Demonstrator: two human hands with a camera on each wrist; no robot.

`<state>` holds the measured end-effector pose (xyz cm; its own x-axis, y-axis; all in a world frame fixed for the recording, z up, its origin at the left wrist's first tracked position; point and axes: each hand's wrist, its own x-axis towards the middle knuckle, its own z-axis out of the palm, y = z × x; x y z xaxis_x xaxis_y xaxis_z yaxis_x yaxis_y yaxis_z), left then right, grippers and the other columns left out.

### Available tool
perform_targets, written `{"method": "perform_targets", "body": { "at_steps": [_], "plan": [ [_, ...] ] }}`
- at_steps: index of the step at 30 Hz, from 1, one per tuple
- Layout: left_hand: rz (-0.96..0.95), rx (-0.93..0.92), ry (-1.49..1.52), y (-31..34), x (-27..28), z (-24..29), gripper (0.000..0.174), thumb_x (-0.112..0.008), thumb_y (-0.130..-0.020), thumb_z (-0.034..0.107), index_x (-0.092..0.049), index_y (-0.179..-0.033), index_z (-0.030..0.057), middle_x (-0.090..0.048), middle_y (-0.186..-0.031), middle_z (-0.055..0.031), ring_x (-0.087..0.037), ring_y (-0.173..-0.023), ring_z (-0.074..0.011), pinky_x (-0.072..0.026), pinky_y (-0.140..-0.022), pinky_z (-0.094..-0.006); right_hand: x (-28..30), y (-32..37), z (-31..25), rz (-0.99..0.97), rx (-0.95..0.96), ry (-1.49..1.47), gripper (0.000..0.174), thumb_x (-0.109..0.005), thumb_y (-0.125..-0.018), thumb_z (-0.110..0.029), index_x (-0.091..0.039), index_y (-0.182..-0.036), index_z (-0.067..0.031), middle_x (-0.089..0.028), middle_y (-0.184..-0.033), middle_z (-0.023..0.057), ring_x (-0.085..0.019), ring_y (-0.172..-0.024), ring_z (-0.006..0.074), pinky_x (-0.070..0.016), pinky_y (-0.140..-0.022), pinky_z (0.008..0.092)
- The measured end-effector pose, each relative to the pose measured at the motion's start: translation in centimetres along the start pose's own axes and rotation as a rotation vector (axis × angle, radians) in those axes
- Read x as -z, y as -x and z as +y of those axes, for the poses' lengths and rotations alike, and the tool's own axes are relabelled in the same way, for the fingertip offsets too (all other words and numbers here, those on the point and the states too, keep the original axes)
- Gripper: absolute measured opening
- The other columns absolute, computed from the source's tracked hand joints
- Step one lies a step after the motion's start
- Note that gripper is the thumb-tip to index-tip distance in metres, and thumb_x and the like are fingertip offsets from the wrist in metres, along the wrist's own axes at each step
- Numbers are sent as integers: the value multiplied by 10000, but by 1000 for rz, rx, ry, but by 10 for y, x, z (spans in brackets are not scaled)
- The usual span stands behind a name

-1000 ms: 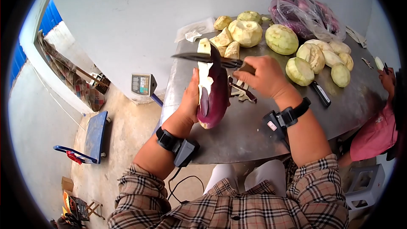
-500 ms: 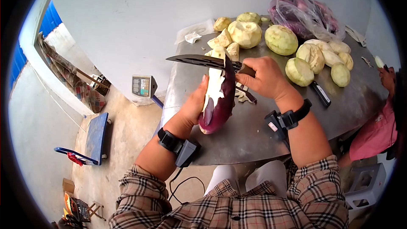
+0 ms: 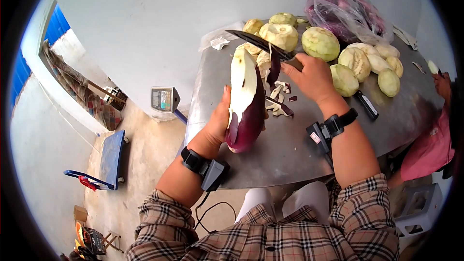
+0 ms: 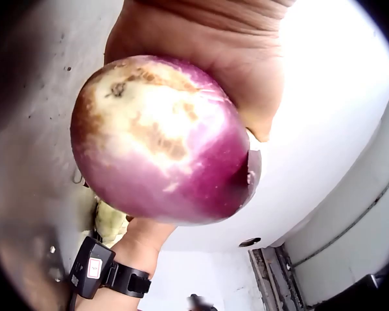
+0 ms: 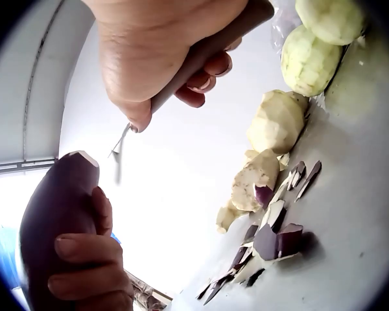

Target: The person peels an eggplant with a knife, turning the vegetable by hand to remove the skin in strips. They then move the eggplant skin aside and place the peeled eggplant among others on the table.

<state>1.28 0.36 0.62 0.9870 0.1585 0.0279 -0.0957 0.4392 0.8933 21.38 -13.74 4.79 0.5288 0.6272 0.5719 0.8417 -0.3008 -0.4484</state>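
Head view: we see the left hand (image 3: pixel 216 122) wrapped round the eggplant (image 3: pixel 247 104), held tilted above the tabletop's (image 3: pixel 290 159) near-left edge, peeled face toward us, probably to give the blade a clear run. Right hand (image 3: pixel 313 78) grips the knife (image 3: pixel 258 43) handle, blade just past the eggplant's tip. Left fingers (image 5: pixel 84 251) curl round its purple back, clear of the blade.
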Motion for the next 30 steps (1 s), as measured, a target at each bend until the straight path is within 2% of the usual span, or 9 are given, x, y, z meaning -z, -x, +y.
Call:
{"method": "perform_targets", "body": {
  "at_steps": [3, 5, 10, 14, 17, 18, 24, 27, 30],
  "plan": [
    [75, -10, 82, -3, -3, 0, 799, -199, -893, 706, -468, -1253, 45, -614, -960, -255, -613, -814, -376, -514, -720, -444, -2, 1, -1, 156, 130, 92, 454, -667, -768, -484, -581, -716, -42, -626, -698, 135, -606, -676, 341, -473, -596, 418],
    [114, 2, 139, -4, -4, -2, 797, -191, -897, 700, -470, -1256, 46, -615, -960, -256, -612, -815, -377, -513, -726, -445, -6, -1, 2, 268, 216, 71, 397, -725, -721, -414, -562, -692, -53, -601, -672, 113, -595, -651, 327, -467, -591, 407],
    [178, -46, 121, -8, -6, -5, 792, -161, -908, 686, -436, -1313, 64, -592, -1102, -228, -623, -825, -357, -525, -746, -448, -7, -3, 2, 417, 362, 83, 364, -777, -669, -348, -548, -677, -64, -577, -647, 86, -579, -622, 306, -459, -587, 383],
    [226, -183, 115, -11, -14, -1, 793, -143, -909, 686, -379, -1375, 88, -519, -1292, -170, -638, -826, -320, -546, -720, -414, -7, -4, 2, 416, 377, 67, 371, -774, -669, -358, -542, -677, -68, -582, -650, 82, -580, -623, 297, -458, -581, 377],
    [211, -263, 221, -10, -21, 5, 794, -142, -906, 691, -342, -1405, 106, -474, -1358, -145, -645, -820, -296, -553, -678, -380, -7, -1, -5, 356, 365, 47, 373, -767, -675, -372, -548, -683, -71, -596, -664, 88, -585, -628, 296, -462, -581, 379],
    [150, -264, 259, -10, -18, 5, 807, -158, -895, 708, -369, -1388, 105, -523, -1302, -134, -645, -825, -286, -554, -659, -364, -9, 1, -6, 329, 353, 50, 374, -764, -677, -378, -550, -686, -71, -600, -668, 90, -587, -630, 297, -463, -581, 380],
    [247, -188, 284, -11, -21, 1, 891, -172, -845, 774, -447, -1323, 74, -613, -1134, -129, -632, -867, -298, -538, -719, -387, -11, 4, -12, 216, 265, 29, 384, -757, -679, -402, -561, -695, -72, -612, -671, 100, -598, -637, 306, -470, -580, 386],
    [61, -166, 315, -12, -5, -5, 832, -155, -882, 721, -402, -1346, 76, -575, -1184, -162, -614, -967, -328, -520, -850, -447, -12, 4, -14, 210, 260, 25, 393, -754, -679, -415, -564, -691, -72, -612, -670, 105, -597, -633, 310, -470, -577, 387],
    [87, -166, 337, -13, -1, -7, 823, -180, -885, 716, -406, -1338, 67, -573, -1183, -168, -607, -992, -331, -518, -859, -452, -13, 4, -13, 214, 247, 24, 404, -745, -692, -425, -567, -691, -63, -615, -676, 115, -598, -634, 319, -472, -575, 394]
  ]
}}
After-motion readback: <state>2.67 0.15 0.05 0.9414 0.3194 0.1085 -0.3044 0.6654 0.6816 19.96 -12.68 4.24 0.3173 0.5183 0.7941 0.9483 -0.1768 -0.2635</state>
